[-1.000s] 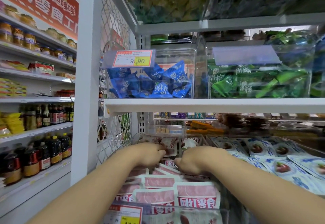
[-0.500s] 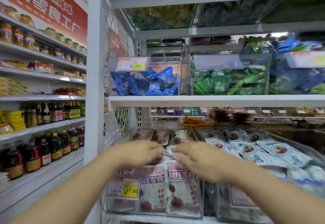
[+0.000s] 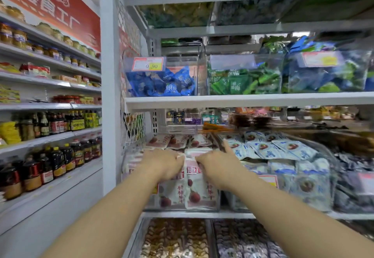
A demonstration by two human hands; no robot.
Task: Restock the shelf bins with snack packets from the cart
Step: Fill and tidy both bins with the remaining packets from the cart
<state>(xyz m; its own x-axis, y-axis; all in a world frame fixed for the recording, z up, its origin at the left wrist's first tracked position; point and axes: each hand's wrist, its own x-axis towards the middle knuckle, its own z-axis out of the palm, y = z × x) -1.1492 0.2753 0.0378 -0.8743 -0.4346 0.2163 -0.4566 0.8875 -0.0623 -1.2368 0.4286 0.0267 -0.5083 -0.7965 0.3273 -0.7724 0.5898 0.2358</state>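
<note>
Two hands in, both on the pink packets (image 3: 195, 189) in the clear bin (image 3: 182, 209) on the middle shelf (image 3: 202, 215), roughly 6 o'clock from frame centre. Left hand (image 3: 163, 164) has its fingers curled over the packet tops at the stack's 9 o'clock side. Right hand (image 3: 219, 169) pinches a top edge at the 3 o'clock side, with the index finger (image 3: 226, 146) sticking out straight toward 12. Fingertips are mostly hidden behind the knuckles, so I can't judge grip depth. Cart not in view.

Blue-and-white packets (image 3: 283, 150) fill the next bin at 3 o'clock. Blue sweets (image 3: 162, 84) are at 12 o'clock, one shelf up.

Handling call: these look like light, soft film pouches, slick and floppy, with lumpy contents. Squeezed mid-body, they'd likely slide and fan out. I'd take them by the sealed top edge, or clamp the stack from both sides and seat it upright. Bin looks near full, so little room to spare.
</note>
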